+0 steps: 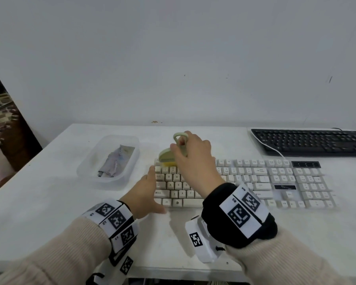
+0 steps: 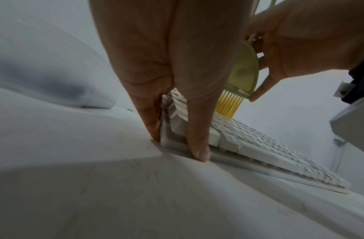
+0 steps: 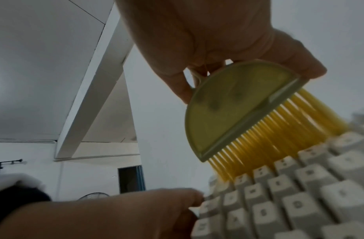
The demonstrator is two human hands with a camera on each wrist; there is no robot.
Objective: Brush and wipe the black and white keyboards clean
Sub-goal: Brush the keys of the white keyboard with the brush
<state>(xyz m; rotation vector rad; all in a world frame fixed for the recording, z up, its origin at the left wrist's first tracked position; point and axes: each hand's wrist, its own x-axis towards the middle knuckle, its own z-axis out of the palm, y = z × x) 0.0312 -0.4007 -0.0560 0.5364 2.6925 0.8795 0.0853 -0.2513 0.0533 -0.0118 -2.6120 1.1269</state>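
Note:
The white keyboard (image 1: 275,182) lies across the middle of the table. My right hand (image 1: 191,155) grips a pale green brush (image 1: 168,156) by its looped handle, and the yellow bristles (image 3: 268,142) touch the keys near the keyboard's upper left corner. My left hand (image 1: 146,188) lies with straight fingers (image 2: 197,129) against the keyboard's left end, thumb at its front edge (image 2: 238,160). The black keyboard (image 1: 312,141) sits at the back right, untouched.
A clear plastic tray (image 1: 130,167) holding a crumpled grey cloth (image 1: 116,159) stands left of the white keyboard. A white cable (image 1: 269,146) runs from the black keyboard's left end. The table's front edge (image 1: 173,270) is near my wrists. A dark board (image 1: 10,124) leans at far left.

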